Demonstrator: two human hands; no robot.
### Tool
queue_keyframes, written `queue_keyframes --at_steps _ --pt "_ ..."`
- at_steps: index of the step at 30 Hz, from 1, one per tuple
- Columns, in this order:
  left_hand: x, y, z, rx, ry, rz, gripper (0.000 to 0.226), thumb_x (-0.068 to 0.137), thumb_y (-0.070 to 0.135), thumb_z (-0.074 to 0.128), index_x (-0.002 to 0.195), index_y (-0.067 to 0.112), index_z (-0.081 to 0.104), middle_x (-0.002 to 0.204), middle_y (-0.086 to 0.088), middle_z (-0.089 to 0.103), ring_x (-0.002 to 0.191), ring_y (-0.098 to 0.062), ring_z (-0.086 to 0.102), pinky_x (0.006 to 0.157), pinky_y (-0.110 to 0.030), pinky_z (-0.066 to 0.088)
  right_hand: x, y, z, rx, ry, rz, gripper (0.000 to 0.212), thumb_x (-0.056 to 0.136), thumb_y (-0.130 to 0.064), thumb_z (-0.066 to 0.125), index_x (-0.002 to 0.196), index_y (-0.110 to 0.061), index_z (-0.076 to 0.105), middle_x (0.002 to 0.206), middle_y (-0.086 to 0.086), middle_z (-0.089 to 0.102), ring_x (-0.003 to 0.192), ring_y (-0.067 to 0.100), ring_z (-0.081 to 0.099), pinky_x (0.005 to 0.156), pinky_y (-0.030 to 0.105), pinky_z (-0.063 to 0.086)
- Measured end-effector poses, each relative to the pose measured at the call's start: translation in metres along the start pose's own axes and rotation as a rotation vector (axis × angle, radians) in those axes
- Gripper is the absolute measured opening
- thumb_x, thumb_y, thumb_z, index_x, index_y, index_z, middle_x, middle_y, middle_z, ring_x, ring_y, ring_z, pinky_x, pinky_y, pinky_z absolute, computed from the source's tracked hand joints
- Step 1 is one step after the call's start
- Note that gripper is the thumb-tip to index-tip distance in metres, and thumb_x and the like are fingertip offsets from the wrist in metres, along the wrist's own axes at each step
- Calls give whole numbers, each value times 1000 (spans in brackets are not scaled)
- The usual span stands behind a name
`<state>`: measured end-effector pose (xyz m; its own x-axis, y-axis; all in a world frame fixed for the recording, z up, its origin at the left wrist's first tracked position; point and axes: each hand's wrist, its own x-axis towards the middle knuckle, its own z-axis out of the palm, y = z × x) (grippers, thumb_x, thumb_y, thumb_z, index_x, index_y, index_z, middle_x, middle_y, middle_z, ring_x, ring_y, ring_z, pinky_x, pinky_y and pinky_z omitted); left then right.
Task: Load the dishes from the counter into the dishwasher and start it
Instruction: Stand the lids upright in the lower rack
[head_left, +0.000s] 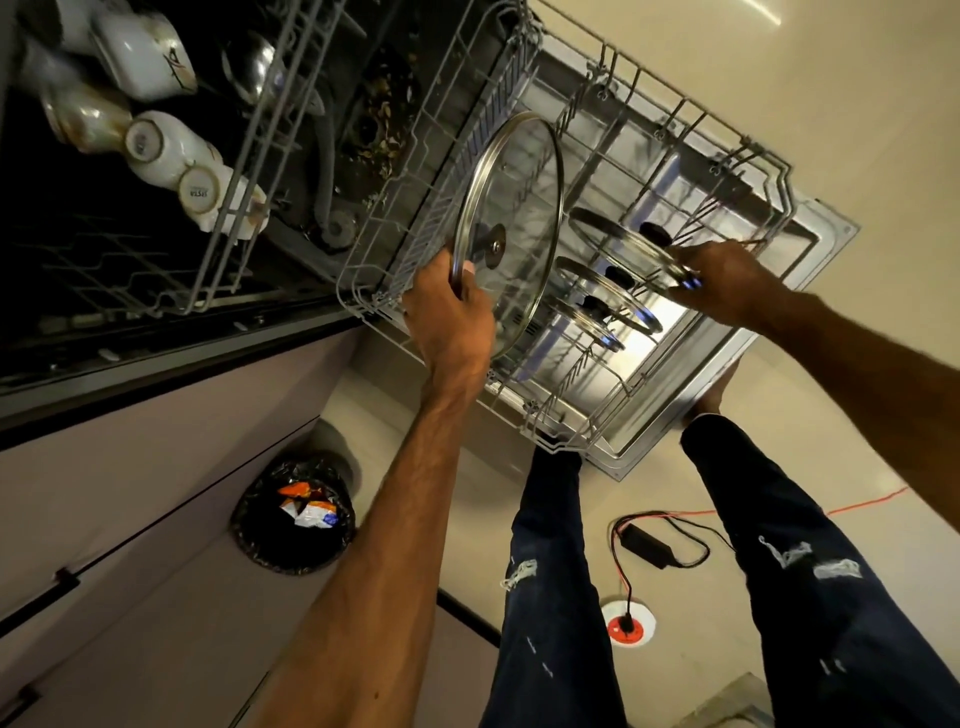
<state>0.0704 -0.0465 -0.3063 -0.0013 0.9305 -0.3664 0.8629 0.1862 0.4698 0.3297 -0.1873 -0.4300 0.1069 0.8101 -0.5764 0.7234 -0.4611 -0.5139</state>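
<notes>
The dishwasher stands open with its lower rack (696, 140) pulled out over the door. My left hand (449, 317) grips the rim of a large glass lid (524, 208), held upright at the rack's near-left side. My right hand (727, 283) holds the edge of a second glass lid (618, 241) with a black knob, standing in the rack. Two smaller glass lids (602, 296) stand in the rack between the hands. White cups (156, 145) sit upside down in the upper rack (249, 156) at the upper left.
A black bin (296, 512) with wrappers stands on the floor by the cabinets (130, 467). My legs in dark ripped jeans (561, 571) stand beside the open door (810, 249). A black adapter with cables (647, 545) and a red-and-white floor socket (628, 623) lie on the floor.
</notes>
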Motion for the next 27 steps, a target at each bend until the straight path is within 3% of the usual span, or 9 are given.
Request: queue_keyframes --at_steps 3,5,8,12,15,18,20,22,27 --pt "-1 5 1 0 -2 27 10 100 17 60 95 12 68 84 3 66 75 -9 63 75 -23 56 7 9 3 55 -26 59 33 84 -12 78 113 -3 67 97 21 70 77 27 62 72 28 42" --pt "-3 10 -2 17 0 65 13 99 15 60 99 7 71 84 1 68 72 -8 61 72 -18 54 6 14 2 78 -80 76 48 81 -21 82 123 -6 65 106 19 70 92 32 67 77 29 45" --pt "-4 18 -10 -1 -22 148 15 100 15 59 105 8 72 82 7 66 70 -3 61 72 -20 56 0 2 -14 210 -156 101 78 76 -38 84 143 -17 50 135 9 60 121 27 58 98 36 47" --pt "-1 28 -27 85 -117 282 26 102 17 58 125 13 69 72 14 58 59 -1 55 62 -19 54 -10 -34 -51 444 169 82 105 71 -44 87 154 -23 27 152 8 45 137 25 47 108 45 47" --pt "5 52 -36 104 -179 478 40 99 10 58 137 23 62 83 3 72 67 -2 63 62 -6 46 -18 -58 -83 477 343 -118 112 72 -43 88 159 -21 20 161 1 33 146 17 34 119 35 32" --pt "23 81 -33 128 -258 687 40 99 7 59 134 24 65 93 -1 75 67 -6 64 63 -9 47 -14 -69 -110 369 482 -320 73 84 -31 80 147 -14 47 146 2 54 127 9 55 109 24 44" --pt "34 102 -25 139 -327 800 37 100 7 58 132 23 67 91 0 74 61 -5 61 56 -19 52 -9 -62 -122 260 545 -388 43 92 -18 71 134 -15 62 121 4 71 97 14 71 87 31 58" --pt "43 121 -13 128 -368 876 35 100 6 56 129 20 69 93 -1 75 64 -8 64 58 -27 56 -10 -49 -130 181 567 -408 36 93 -7 65 128 -16 68 103 6 77 78 19 72 72 34 59" --pt "49 155 27 32 -276 883 32 96 4 59 127 13 67 121 -6 68 106 -8 63 98 -27 54 -32 -30 -135 119 671 -286 35 94 -4 57 125 -13 69 92 12 77 69 24 70 67 31 54"
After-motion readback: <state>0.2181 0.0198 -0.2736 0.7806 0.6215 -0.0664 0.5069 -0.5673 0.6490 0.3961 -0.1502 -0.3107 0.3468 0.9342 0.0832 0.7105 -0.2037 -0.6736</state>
